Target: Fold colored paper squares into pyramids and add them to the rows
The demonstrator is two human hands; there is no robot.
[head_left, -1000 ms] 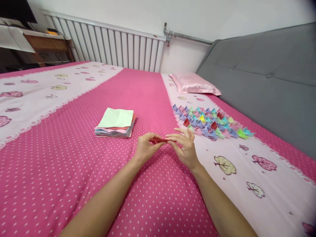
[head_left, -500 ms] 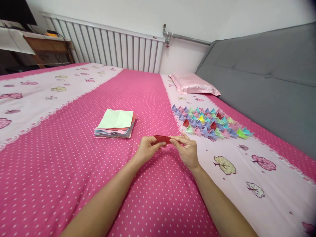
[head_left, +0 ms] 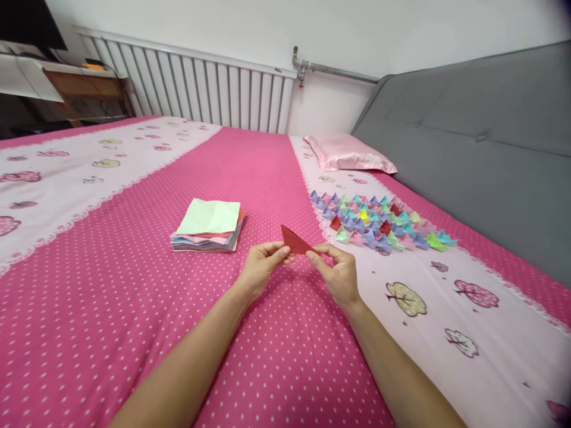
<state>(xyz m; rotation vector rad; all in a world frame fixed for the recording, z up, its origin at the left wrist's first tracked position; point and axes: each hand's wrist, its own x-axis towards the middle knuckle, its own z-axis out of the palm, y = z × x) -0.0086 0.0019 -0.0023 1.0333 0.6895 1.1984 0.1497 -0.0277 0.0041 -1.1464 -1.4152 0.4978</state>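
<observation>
Between my two hands a folded red paper [head_left: 296, 241] is held above the bedspread, its pointed corner tilted up to the left. My left hand [head_left: 264, 266] pinches its lower left edge with thumb and fingers. On the other side my right hand [head_left: 336, 271] grips the right end, thumb on the near face. Left of my hands lies a stack of square paper sheets [head_left: 209, 217], pale green on top. To the right stand rows of small folded paper boats [head_left: 375, 223] in purple, pink, blue, green, red and yellow.
Everything rests on a bed with a pink dotted bedspread [head_left: 250, 160]. A pink satin pillow [head_left: 350, 153] lies beyond the boats, beside a grey headboard [head_left: 482, 137]. At the back are a white radiator [head_left: 191, 83] and a wooden desk [head_left: 89, 86].
The red paper has turned from nearly level to slanted, its left point now raised and more of its face showing. My left hand's fingers have shifted along its edge.
</observation>
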